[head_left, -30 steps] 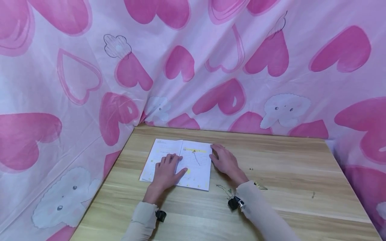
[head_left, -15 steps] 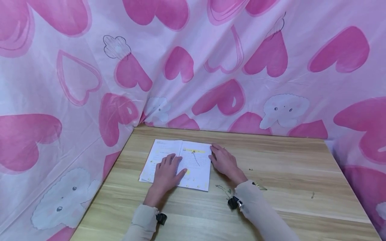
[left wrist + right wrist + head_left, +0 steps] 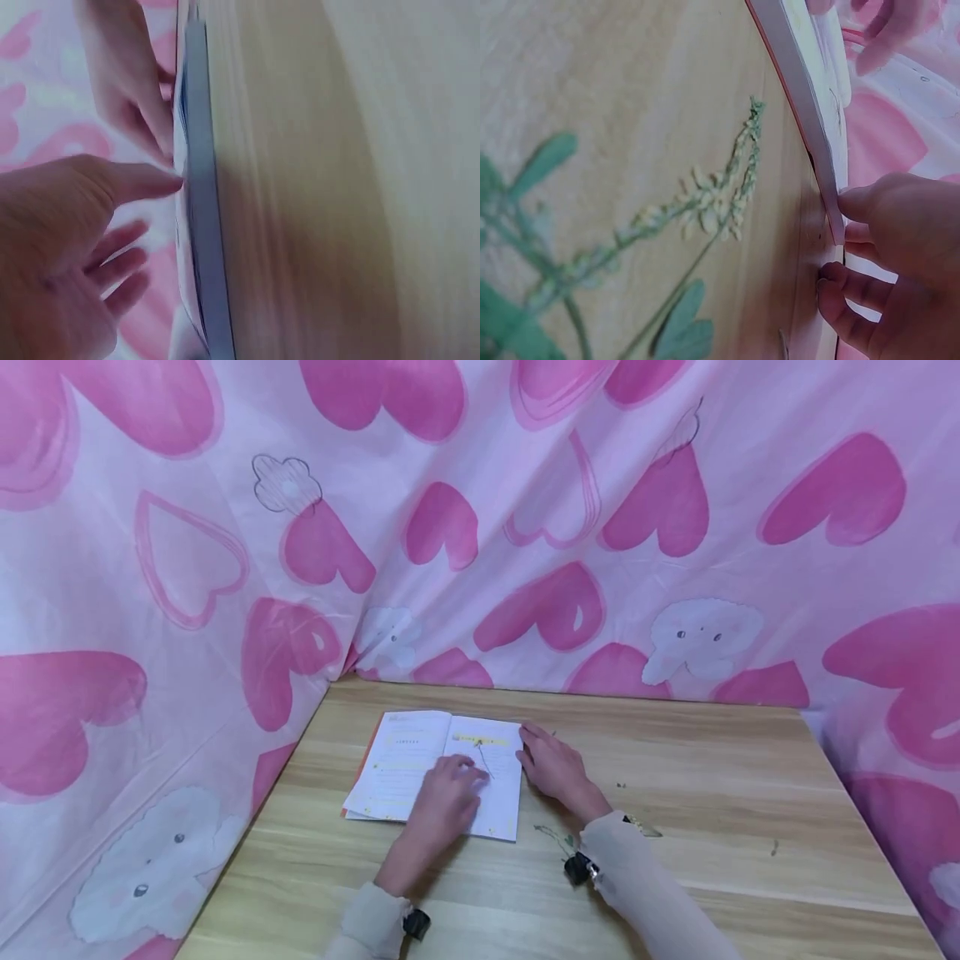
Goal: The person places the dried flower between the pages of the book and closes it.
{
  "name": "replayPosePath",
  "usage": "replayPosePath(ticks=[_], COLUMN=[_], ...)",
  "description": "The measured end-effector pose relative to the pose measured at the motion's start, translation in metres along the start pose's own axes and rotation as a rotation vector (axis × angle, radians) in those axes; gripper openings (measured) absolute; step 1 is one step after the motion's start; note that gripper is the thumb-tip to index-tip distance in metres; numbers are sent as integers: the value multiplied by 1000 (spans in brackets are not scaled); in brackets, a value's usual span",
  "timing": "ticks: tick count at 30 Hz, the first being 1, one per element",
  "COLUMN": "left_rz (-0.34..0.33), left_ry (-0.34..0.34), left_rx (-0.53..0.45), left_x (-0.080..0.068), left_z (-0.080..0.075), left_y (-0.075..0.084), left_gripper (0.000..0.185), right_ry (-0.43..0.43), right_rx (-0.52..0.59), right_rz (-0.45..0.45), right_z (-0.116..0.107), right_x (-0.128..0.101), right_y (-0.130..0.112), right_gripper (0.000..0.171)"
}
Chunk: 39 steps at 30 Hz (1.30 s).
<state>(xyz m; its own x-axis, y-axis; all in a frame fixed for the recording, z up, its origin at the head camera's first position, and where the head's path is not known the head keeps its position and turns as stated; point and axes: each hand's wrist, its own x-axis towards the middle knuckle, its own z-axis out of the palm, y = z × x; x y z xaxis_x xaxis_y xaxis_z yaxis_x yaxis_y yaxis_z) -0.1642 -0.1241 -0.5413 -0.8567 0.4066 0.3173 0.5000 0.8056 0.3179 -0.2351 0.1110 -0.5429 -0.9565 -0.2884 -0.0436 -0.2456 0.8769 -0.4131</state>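
An open book [image 3: 405, 760] lies flat on the wooden table [image 3: 712, 793], with a thin dark sprig [image 3: 483, 757] pressed on its right page. My left hand [image 3: 450, 793] rests on the lower middle of the book, fingers loosely spread over the right page. In the left wrist view its thumb [image 3: 146, 181] touches the book's edge [image 3: 201, 225]. My right hand [image 3: 551, 767] lies flat at the book's right edge. In the right wrist view its thumb [image 3: 866, 204] presses that edge of the book [image 3: 806, 105].
A green sprig with small pale flowers [image 3: 705, 214] lies on the table by my right wrist, also seen as the sprig [image 3: 555, 837] in the head view. Pink heart-print cloth [image 3: 525, 527] hangs behind and to the left. Small plant bits [image 3: 621, 786] dot the table.
My left hand has slid from the left page toward the right page, uncovering the left page. The right hand has stayed at the book's right edge.
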Motion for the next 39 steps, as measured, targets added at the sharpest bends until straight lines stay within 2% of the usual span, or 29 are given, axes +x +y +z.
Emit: replayPosePath(ticks=[3, 5, 7, 11, 16, 20, 23, 26, 30, 34, 37, 39], left_rz=[17, -4, -37, -71, -78, -39, 6, 23, -6, -35, -47, -50], left_ry=[-129, -204, -248, -268, -266, -272, -262, -229, -146, -39, 4, 4], left_rx=[-62, -87, -95, -94, -95, -63, -37, -18, -26, -52, -76, -94], left_x=[-3, -5, -7, -8, -4, 0, 1, 1, 2, 4, 8, 12], left_z=[4, 6, 8, 11, 13, 15, 16, 17, 17, 14, 8, 2], left_y=[14, 20, 24, 25, 25, 25, 26, 27, 28, 29, 29, 28], left_gripper=[27, 33, 43, 54, 50, 52, 50, 41, 29, 27, 28, 25], right_ry=[5, 12, 9, 20, 49, 49, 49, 47, 33, 15, 24, 27], right_rx=[11, 20, 22, 26, 20, 11, -1, -10, -6, 24, 45, 63], right_rz=[0, -4, -5, -13, -18, -28, -35, -42, -57, -67, -73, -62], right_z=[4, 6, 8, 10, 8, 7, 6, 7, 7, 7, 7, 7], right_x=[-3, -5, -6, -7, -7, -6, -6, -5, -5, -5, -5, -4], right_y=[-1, -1, -2, -1, 2, 3, 4, 5, 7, 8, 11, 12], right_gripper=[57, 57, 57, 57, 56, 56, 57, 57, 58, 58, 59, 61])
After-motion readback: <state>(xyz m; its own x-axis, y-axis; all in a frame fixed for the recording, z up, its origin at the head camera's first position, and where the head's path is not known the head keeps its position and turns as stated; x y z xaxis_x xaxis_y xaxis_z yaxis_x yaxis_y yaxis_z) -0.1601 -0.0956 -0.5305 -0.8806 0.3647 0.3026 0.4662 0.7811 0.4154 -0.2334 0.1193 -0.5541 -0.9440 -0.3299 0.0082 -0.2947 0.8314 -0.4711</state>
